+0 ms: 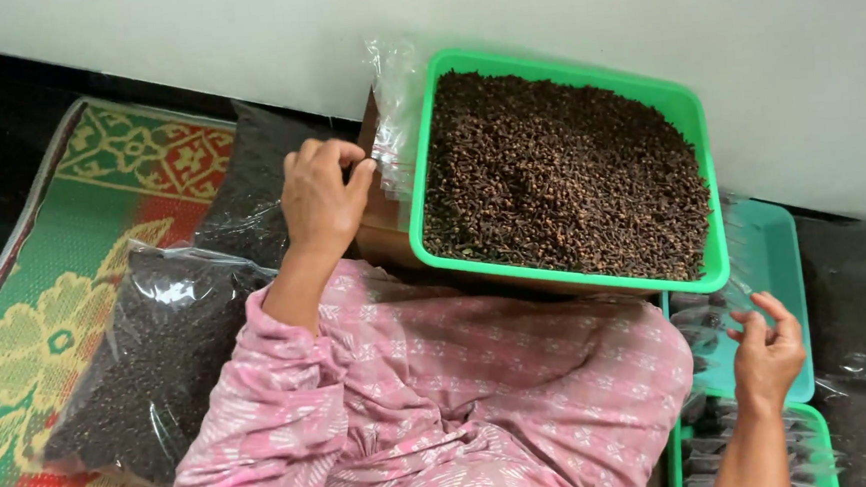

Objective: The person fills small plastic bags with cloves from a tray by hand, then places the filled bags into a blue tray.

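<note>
Head view looks down over my lap in its pink patterned cloth (442,393), with my left hand (322,195) raised beside the green tray (713,206) heaped with dark brown cloves (564,170). The fingers of that hand are pinched closed on the edge of a small clear plastic bag (393,116) from the stack propped against the tray's left wall, close by so I can pull one free without stretching. My right hand (768,348) is low at my right side, fingers loosely curled with the tips touching a clear packet (732,300) lying on the pale teal tray (779,252); whether it has a real hold I cannot tell. Another green tray (815,426) with filled packets sits just below. Two large bags of cloves (150,361) lie on the woven floor mat (72,245) to my left.
</note>
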